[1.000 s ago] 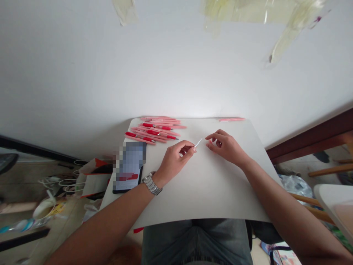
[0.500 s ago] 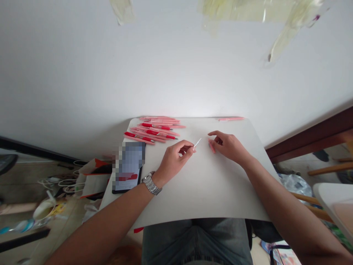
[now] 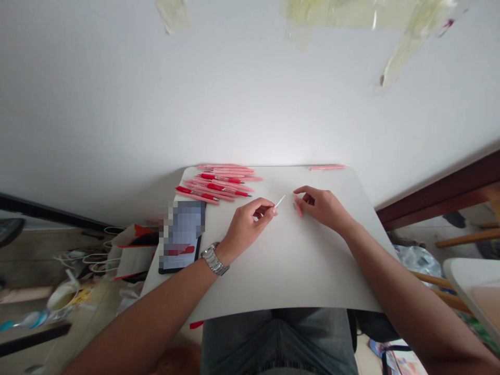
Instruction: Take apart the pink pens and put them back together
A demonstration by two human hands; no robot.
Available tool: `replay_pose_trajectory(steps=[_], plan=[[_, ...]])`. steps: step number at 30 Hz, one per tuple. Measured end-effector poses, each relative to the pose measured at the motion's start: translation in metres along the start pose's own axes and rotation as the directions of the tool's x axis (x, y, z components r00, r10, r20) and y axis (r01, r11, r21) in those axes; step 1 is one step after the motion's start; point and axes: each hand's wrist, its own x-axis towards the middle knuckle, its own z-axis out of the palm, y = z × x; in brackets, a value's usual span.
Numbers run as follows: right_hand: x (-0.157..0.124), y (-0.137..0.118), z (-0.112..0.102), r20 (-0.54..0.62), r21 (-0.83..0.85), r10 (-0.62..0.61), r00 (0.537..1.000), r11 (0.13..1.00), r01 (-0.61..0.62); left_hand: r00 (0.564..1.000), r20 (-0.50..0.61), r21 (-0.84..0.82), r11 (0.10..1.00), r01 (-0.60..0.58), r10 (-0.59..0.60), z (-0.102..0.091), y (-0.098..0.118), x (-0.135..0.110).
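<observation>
My left hand (image 3: 247, 225), with a metal watch on its wrist, pinches a thin white pen refill (image 3: 280, 201) whose tip points up and to the right. A short way to the right, my right hand (image 3: 323, 207) curls its fingers round a small pink pen part (image 3: 299, 208) that touches the white board (image 3: 289, 260) lying on my lap. The two hands are a few centimetres apart. Several pink and red pens (image 3: 221, 183) lie in a loose pile at the board's far left corner.
A single pink pen (image 3: 327, 167) lies at the board's far right edge. A phone (image 3: 182, 237) rests on the left edge. A white wall stands right behind the board. Bags and cables clutter the floor at left; wooden furniture is at right.
My right hand has closed its fingers on the pink pen part and drawn it slightly toward the refill. My left hand has stayed put.
</observation>
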Motion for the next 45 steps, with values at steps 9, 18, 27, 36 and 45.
replay_pose_trajectory(steps=[9,18,27,36,45], plan=[[0.002,0.008,0.0,-0.071,-0.056,-0.15,0.986,0.988,0.146,1.0,-0.003,-0.007,1.0,-0.003,0.003,0.0,-0.001,0.0],[0.002,0.008,0.0,-0.102,-0.037,-0.155,0.983,0.988,0.152,1.0,0.001,-0.012,1.0,-0.011,0.011,0.0,0.0,0.0],[-0.003,-0.009,-0.001,-0.151,0.291,-0.069,0.986,0.95,0.111,1.0,-0.008,-0.021,1.0,-0.002,0.002,0.001,-0.001,0.0],[-0.011,-0.026,0.007,0.053,0.582,-0.047,0.998,0.813,0.007,1.0,0.023,-0.068,0.998,0.011,-0.01,0.001,0.001,0.0],[-0.013,-0.03,0.019,0.049,0.65,-0.1,0.994,0.759,0.044,0.999,0.044,-0.069,0.998,0.014,-0.011,0.002,0.0,-0.001]])
